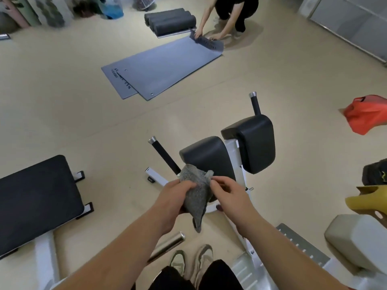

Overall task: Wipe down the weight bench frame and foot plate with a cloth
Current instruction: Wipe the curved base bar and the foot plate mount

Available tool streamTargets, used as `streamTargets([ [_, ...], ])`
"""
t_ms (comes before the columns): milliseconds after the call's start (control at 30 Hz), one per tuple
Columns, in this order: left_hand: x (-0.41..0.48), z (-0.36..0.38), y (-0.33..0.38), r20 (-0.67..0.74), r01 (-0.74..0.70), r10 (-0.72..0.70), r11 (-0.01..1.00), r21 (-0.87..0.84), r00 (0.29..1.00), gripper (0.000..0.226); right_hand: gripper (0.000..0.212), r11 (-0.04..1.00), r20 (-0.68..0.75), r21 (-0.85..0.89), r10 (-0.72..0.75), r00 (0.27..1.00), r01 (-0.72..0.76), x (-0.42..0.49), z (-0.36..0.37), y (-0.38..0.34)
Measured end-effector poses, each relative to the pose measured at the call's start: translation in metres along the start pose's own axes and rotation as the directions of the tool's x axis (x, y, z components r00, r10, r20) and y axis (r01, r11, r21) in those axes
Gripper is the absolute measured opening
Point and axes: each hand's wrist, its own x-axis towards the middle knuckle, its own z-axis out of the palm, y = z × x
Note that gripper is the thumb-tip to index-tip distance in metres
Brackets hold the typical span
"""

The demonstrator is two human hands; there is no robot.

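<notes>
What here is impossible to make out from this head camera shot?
Head view:
- White frame: middle hidden behind cloth, left hand and right hand.
- Foot plate: partly behind the right forearm.
- Mat lettering: too small.
- Second person: cut by the top edge.

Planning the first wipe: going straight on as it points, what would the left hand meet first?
Probably the near black pad, just beyond the cloth the left hand grips; depth is unclear.

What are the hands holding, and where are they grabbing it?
A crumpled grey cloth: the left hand grips its middle, the right hand pinches its upper edge.
</notes>
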Motion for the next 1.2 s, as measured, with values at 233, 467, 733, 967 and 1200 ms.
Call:
streamTargets([
  [233,0.033,0.036,0.036,0.055,0.022,-0.022,1.0,0.0,0.998,0.048,0.038,0.994,0.057,0.084,0.065,0.996,-0.07,0.051,-0.036,-0.022],
  [467,0.081,0.078,0.053,-0.064,0.026,-0.025,1.0,0.017,0.998,0.019,0.009,0.997,0.064,0.018,0.072,0.995,-0.073,0.118,-0.092,-0.025],
  [733,0.104,0.085,0.086,-0.275,-0.05,0.048,0.999,0.0,0.96,0.014,0.004,0.993,0.044,0.007,0.117,0.992,-0.117,0.169,-0.092,-0.049],
  [967,0.123,0.046,0.132,-0.387,-0.102,0.083,0.994,-0.027,0.918,0.019,0.009,0.986,0.167,0.111,0.109,0.98,-0.128,0.226,-0.043,-0.086],
  [1200,0.173,0.006,0.195,-0.288,-0.077,0.082,0.997,0.03,0.954,0.018,0.016,0.982,0.225,0.149,0.08,0.971,-0.116,0.271,0.003,-0.133],
])
